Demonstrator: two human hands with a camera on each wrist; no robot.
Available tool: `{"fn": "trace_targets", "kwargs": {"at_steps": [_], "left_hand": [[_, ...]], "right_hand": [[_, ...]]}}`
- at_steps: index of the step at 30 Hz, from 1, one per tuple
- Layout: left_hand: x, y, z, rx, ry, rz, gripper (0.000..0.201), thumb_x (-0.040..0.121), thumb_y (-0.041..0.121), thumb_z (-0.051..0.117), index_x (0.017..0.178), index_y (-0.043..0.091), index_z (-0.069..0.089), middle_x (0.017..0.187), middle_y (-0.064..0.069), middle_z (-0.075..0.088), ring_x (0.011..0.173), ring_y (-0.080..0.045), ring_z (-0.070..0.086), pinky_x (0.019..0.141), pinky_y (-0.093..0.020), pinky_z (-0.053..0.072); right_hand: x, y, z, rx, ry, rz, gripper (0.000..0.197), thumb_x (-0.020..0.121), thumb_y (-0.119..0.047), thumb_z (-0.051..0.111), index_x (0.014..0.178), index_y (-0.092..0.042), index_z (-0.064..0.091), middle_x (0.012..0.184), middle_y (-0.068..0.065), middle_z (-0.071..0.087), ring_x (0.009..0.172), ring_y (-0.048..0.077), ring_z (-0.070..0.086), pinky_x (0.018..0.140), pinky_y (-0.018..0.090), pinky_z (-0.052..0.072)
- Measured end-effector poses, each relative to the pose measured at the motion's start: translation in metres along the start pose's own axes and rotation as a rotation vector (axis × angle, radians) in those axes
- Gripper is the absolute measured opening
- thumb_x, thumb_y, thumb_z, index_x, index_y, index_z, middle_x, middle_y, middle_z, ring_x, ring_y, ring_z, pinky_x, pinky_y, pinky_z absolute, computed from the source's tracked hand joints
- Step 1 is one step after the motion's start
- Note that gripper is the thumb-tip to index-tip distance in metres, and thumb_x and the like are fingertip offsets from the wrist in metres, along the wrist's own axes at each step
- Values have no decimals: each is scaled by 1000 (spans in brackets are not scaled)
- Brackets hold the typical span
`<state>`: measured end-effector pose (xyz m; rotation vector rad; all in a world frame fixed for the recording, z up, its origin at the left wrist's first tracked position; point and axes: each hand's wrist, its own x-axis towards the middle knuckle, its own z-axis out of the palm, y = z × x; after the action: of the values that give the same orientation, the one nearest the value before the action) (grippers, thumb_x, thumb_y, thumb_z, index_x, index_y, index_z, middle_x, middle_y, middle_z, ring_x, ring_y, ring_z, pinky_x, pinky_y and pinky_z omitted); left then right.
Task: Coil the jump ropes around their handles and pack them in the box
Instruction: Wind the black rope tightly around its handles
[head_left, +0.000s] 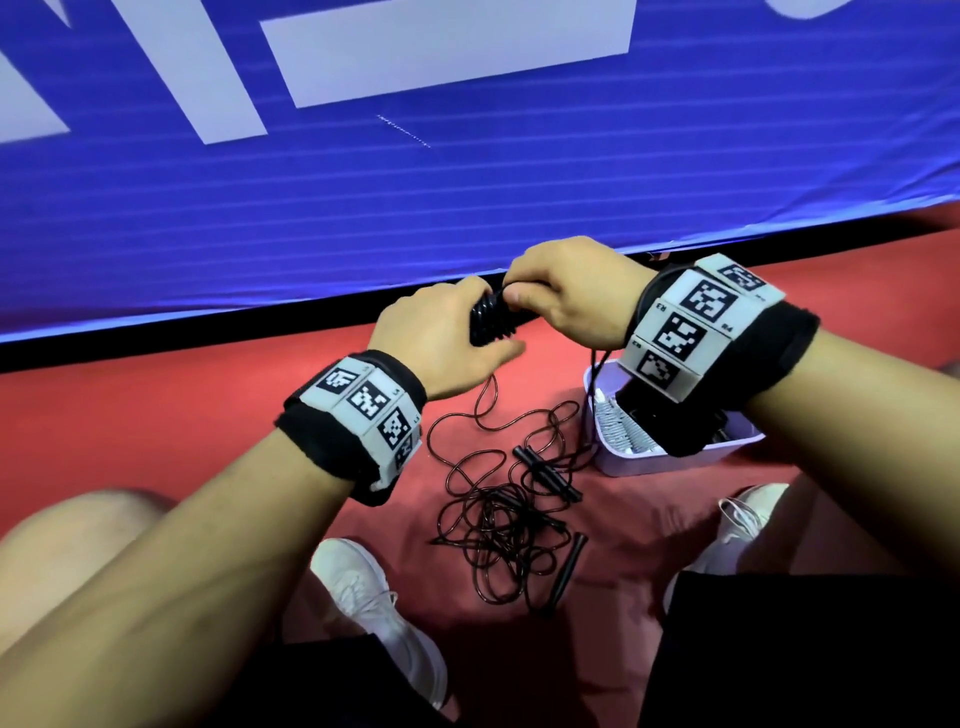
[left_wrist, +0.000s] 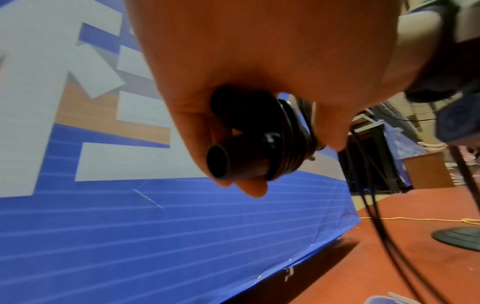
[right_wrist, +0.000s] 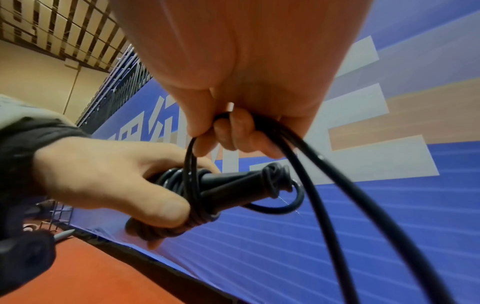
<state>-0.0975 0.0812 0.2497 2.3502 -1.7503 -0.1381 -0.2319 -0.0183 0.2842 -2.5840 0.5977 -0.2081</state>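
Pair of black handles (right_wrist: 228, 185) is held side by side in the left hand (head_left: 441, 338), fingers and thumb curled round them; grip fully closed on the handles, several turns of black rope already wound about them near the fist. Black rope (right_wrist: 306, 164) is pinched in the right hand (head_left: 566, 291), fingers curled tight on the strand just at 1 o'clock of the handles in the head view; from that grip the rope runs down toward the floor. Both hands are raised above the red floor (head_left: 182, 415), in front of a blue banner (head_left: 467, 197). At 6 o'clock of the hands a tangle of loose black jump ropes (head_left: 498, 519) lies on the floor with further handles among it. A pale lilac box (head_left: 649, 462) stands on the floor at 3 o'clock of the tangle, partly hidden beneath the right wristband (head_left: 701, 332); coiled items are seen inside, kind not clear. White shoes (head_left: 374, 597) flank the tangle.
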Motion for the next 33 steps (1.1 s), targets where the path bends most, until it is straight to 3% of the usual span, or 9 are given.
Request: {"fn": "trace_targets", "kwargs": {"at_steps": [2,7,11,14,19,23,26,30,33], "left_hand": [[-3,8,2,-7,19,27,57,72,76,53,106,30,59,90,11,65,86,-17,59,71,-34,49],[-9,11,-4,-129,72,139,36,81,63,58,80,28,50,60,12,46,58,-10,44,59,-29,31],[-12,11,-11,-340,112,185,38,77,56,58,93,23,67,66,9,59,61,-10,53,61,-28,41],[-14,13,-15,-480,142,143,23,74,55,60,85,35,61,63,15,58,61,-2,55,61,-18,40],[-12,15,-14,-744,235,45,24,69,58,60,83,39,57,62,7,64,59,-18,65,64,-45,56],[-7,15,-18,-815,339,18,40,81,42,63,119,41,50,66,7,61,54,-16,62,58,-36,55],[0,8,-20,-832,389,-31,21,87,35,60,106,29,61,75,4,65,59,-15,61,61,-38,54],[6,1,-16,-710,390,-122,15,86,41,64,98,35,56,76,18,62,71,2,58,74,-27,50],[7,2,-16,-672,377,-126,17,88,39,66,98,35,53,75,19,58,71,3,56,69,-17,44]], "right_hand": [[0,0,-3,11,7,2,23,94,-25,48,94,-12,67,91,4,66,89,22,58,83,37,46],[1,6,-24,156,64,102,17,84,-31,66,78,-16,70,66,-5,61,63,9,52,61,18,40],[1,22,-34,498,-31,208,21,74,-36,75,70,-16,71,65,-3,64,63,10,55,66,26,45],[4,29,-24,765,-89,288,33,66,-38,75,77,-7,71,78,12,62,73,24,55,77,39,46],[8,20,7,1081,-70,243,32,88,-12,47,60,-21,60,54,0,40,42,8,33,50,21,31],[10,7,24,1006,85,291,26,97,-16,41,75,-8,54,57,5,48,45,14,41,50,25,36],[9,-1,34,779,155,261,37,99,-24,41,67,-10,54,58,4,49,48,17,45,55,26,39],[7,1,35,426,149,236,13,90,-20,55,91,-11,65,68,3,59,56,17,56,63,28,44],[8,8,32,306,191,256,10,91,-20,52,87,-16,60,72,-1,56,69,21,53,69,31,41]]}}
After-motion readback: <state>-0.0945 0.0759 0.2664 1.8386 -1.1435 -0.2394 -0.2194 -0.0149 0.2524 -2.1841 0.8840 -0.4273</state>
